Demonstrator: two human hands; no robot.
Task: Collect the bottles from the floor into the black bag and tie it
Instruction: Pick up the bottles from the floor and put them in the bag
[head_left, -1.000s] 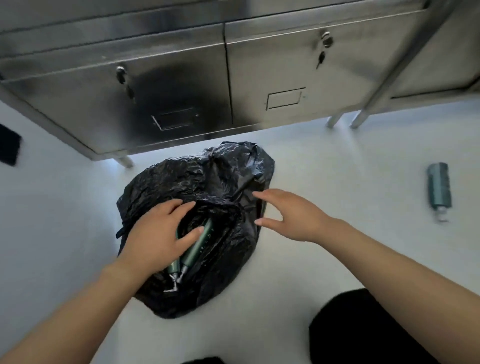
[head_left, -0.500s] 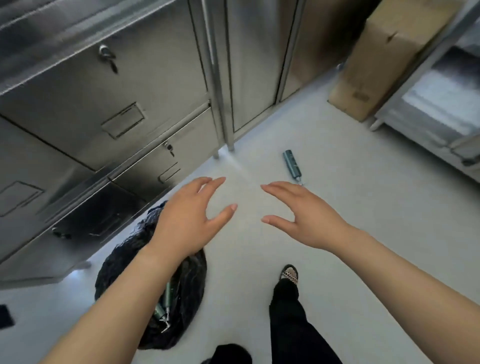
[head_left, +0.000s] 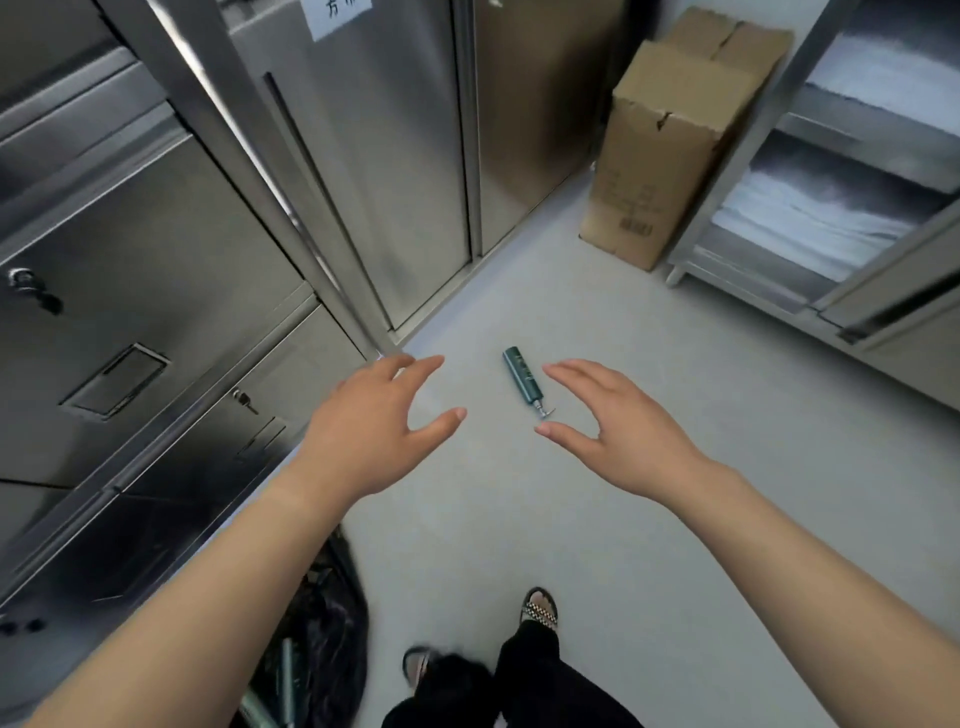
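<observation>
Head view gives me 1 green bottle (head_left: 523, 379) lying on the grey floor (head_left: 649, 519), between the 2 grips and a little beyond them. Its pump end points back toward the person and, in the picture, ends just beside the thumb of the right grip (head_left: 623, 431). The left grip (head_left: 374, 431) is further away, on the other side of the bottle. The bottle lies apart from both.

Both grips are wide and hold nothing. The palms face down, the fingers are straight and a little spread, and the thumbs stretch inward toward each other. The 2 bare forearms reach forward from the lower corners.

The black bag (head_left: 332, 623) lies on the floor under the left forearm, close to the steel cabinets (head_left: 156, 270). Its mouth is open and I can see bottles inside (head_left: 287, 670).

The cabinets close the left edge. A cardboard box (head_left: 670, 145) stands in the far corner, and a steel shelf unit (head_left: 841, 218) closes the right edge. The bottle lies on the free strip of floor between them. The person's feet in sandals (head_left: 540, 608) stand near the bag.
</observation>
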